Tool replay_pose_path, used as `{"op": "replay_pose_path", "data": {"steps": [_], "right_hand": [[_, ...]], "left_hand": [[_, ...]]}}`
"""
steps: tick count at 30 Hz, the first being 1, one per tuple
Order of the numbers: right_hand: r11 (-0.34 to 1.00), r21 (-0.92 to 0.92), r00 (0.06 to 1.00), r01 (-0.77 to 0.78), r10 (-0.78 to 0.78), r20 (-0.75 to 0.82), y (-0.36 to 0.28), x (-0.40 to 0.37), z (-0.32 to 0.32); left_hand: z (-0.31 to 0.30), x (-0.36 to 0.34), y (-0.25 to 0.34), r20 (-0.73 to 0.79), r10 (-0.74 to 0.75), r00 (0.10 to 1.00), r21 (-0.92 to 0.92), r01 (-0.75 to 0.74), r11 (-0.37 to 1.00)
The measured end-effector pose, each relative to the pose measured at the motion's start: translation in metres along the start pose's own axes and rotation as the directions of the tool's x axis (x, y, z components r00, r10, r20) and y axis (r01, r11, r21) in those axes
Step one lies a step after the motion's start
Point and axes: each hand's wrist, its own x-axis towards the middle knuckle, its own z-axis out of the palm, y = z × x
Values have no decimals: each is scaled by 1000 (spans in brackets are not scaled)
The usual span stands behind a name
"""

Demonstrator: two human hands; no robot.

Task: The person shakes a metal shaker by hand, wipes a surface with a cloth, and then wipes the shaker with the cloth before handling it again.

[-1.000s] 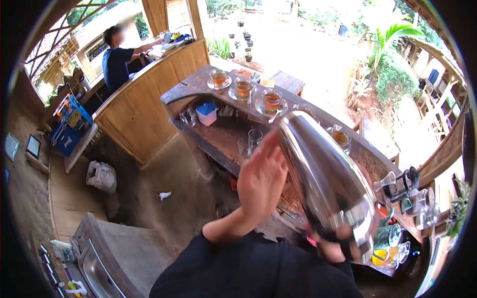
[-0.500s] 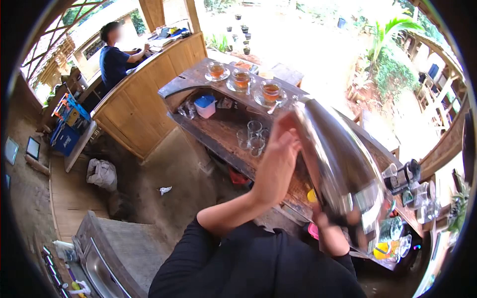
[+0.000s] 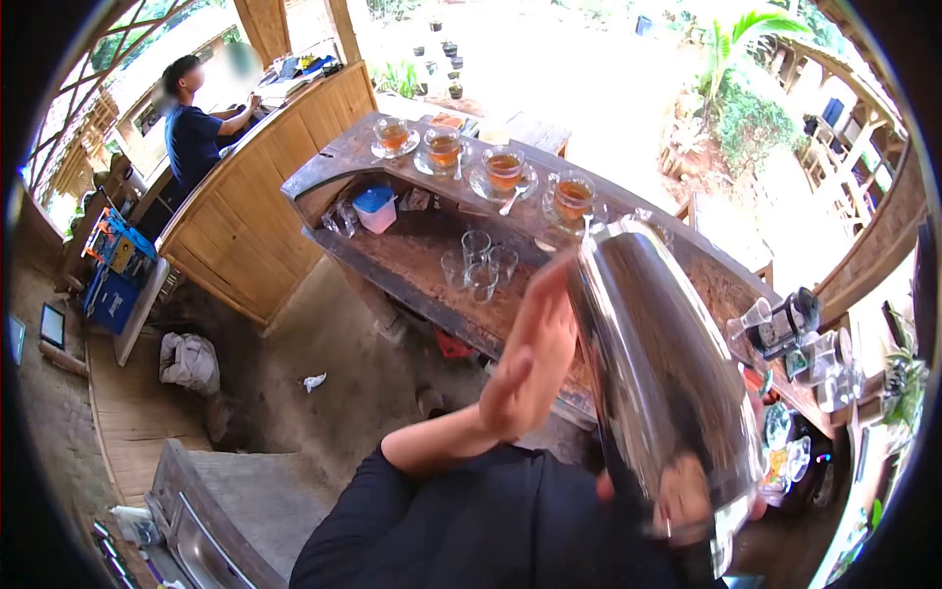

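Note:
A large shiny metal flask (image 3: 667, 363) is tilted, its spout end above a glass cup of amber drink (image 3: 572, 196) on the wooden counter. My left hand (image 3: 540, 358) rests against the flask's upper side, palm toward it, with its fingers stretched out. Behind the flask's lower end is my right hand (image 3: 758, 501), mostly hidden, with fingertips showing at both edges around it. Further left along the counter stand several more filled cups on saucers, among them one cup (image 3: 503, 169) with a spoon beside it.
Empty glasses (image 3: 478, 265) and a blue-lidded tub (image 3: 375, 209) sit on the lower shelf. A French press (image 3: 785, 322) stands at the right. A person (image 3: 193, 128) in dark clothes is behind the wooden partition (image 3: 260, 206). A sink (image 3: 201, 550) lies at lower left.
The view has shifted right, so the counter appears further left. A fourth filled cup now shows under the flask's spout. My left hand appears lower along the flask.

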Motion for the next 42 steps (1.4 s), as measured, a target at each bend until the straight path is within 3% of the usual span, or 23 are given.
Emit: {"op": "replay_pose_path", "data": {"steps": [2,3,4,6,7,8,10,11,12,14,15,16,18,19,20,21,23,27,29,31,32,34,42], "right_hand": [[991,-66,984,115,-123,-127,9,1,14],[979,-106,964,173,-190,-185,13,5,23],[962,-149,935,231,-261,-239,17,11,31],[908,-246,853,341,-408,-324,20,31,41],[907,-249,848,339,-409,-337,23,40,41],[790,-495,793,361,-540,-284,29,50,36],[393,-860,688,324,-722,-71,44,71,22],[138,-952,646,273,-760,75,48,78,15],[-129,-971,615,202,-754,228,50,79,11],[0,-996,647,89,-760,58,50,72,7],[-26,-977,602,213,-784,152,52,63,-1],[348,-902,725,257,-687,-59,65,47,-24],[225,-933,734,280,-677,57,65,45,-23],[52,-966,755,255,-635,165,73,51,-44],[28,-966,720,257,-672,172,87,54,-55],[12,-980,773,201,-616,151,95,57,-68],[-62,-994,868,85,-486,104,99,58,-75],[-64,-998,902,-5,-431,23,109,68,-76],[74,-995,909,-72,-407,-96,123,74,-89],[143,-986,894,-83,-427,-137,141,78,-103],[212,-974,880,-84,-442,-172,149,80,-109],[268,-957,878,-113,-423,-222,162,84,-117],[290,-933,809,-214,-483,-336,183,101,-119]], "left_hand": [[-6,13,-3,-443,-115,889,116,184,976],[-18,19,-5,-502,-195,843,-81,179,981],[-21,15,-6,-495,-208,844,-87,191,978],[-24,10,-9,-124,-24,992,78,34,996],[-18,3,-10,-93,-31,995,92,40,995],[-19,2,-13,-105,-46,993,84,55,995],[-30,9,-19,-226,-117,967,98,142,985],[-40,13,-24,-423,-194,885,22,224,974],[-64,10,-31,-480,-267,836,-149,222,964],[-74,0,-30,-230,-348,909,-227,298,927],[-78,-11,-36,-224,-348,910,-227,299,927],[-82,-30,-41,-239,-398,886,-166,366,916],[-98,-62,-52,-261,-460,849,-112,446,888],[-108,-75,-57,-389,-502,773,-20,537,843],[-117,-88,-61,-511,-519,685,58,630,775],[-122,-97,-61,-602,-513,612,78,685,725],[-125,-106,-57,-622,-518,587,100,716,691],[-137,-116,-55,-653,-538,533,120,775,621],[-146,-116,-57,-639,-563,524,120,791,600],[-157,-117,-59,-572,-513,640,287,742,606],[-163,-115,-60,-564,-525,637,284,747,602],[-172,-108,-62,-468,-488,737,402,669,625],[-203,-76,-71,-285,-662,693,436,709,554]]}}
